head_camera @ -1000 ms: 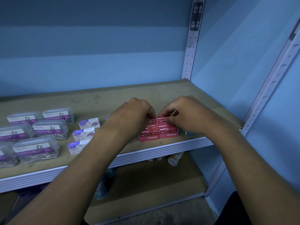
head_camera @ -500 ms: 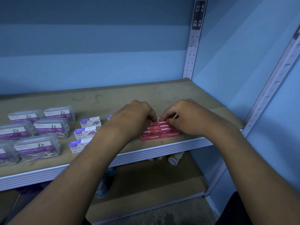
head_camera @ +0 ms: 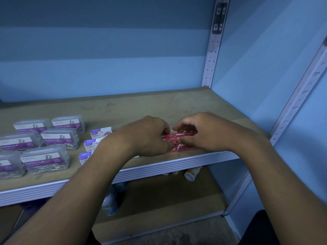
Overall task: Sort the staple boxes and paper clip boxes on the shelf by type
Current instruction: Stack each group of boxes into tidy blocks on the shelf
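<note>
Both hands are working over a block of red staple boxes [head_camera: 178, 142] lying near the front edge of the wooden shelf [head_camera: 141, 106]. The left hand [head_camera: 148, 136] is curling its fingers onto the block's left side, and the right hand [head_camera: 200, 131] is pinching its right side. Just left, 3 white-and-purple staple boxes [head_camera: 100, 133] are sitting in a column, and clear paper clip boxes [head_camera: 60, 138] are grouped farther left.

Shelf [head_camera: 159, 106] rear bare; paper clip boxes [head_camera: 60, 138] crowd left; upright [head_camera: 211, 55] right-rear
</note>
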A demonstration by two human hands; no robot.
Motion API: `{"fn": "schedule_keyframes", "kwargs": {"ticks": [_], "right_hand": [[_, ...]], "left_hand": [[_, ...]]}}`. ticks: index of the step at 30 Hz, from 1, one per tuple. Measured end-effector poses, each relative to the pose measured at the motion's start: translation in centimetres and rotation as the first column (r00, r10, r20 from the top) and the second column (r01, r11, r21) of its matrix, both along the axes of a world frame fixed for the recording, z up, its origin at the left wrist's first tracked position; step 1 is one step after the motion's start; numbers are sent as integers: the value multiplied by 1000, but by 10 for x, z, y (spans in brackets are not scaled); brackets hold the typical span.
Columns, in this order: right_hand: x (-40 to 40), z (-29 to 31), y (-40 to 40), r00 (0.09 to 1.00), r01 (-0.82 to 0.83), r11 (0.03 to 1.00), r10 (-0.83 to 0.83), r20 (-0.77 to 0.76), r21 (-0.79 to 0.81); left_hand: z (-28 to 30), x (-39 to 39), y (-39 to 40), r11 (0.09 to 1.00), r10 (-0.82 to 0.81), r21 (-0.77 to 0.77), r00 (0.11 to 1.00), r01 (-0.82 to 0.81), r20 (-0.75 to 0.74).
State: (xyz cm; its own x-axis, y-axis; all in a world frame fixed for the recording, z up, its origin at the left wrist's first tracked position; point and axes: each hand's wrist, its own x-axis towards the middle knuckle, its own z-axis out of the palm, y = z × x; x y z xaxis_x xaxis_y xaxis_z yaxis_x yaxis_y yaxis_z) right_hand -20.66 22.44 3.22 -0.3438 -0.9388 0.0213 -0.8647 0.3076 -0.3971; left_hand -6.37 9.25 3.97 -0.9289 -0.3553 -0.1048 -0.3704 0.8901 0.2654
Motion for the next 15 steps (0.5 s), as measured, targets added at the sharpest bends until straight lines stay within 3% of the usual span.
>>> {"fn": "schedule_keyframes", "kwargs": {"ticks": [6, 15], "right_hand": [[-2, 0, 2, 998, -27, 998, 23, 56, 59], [-6, -4, -4, 1000, 6, 998, -5, -22, 57]], "left_hand": [[0, 1, 2, 1000, -10, 25, 1000, 10, 20], [-8, -5, -2, 998, -47, -51, 996, 43, -74]]}}
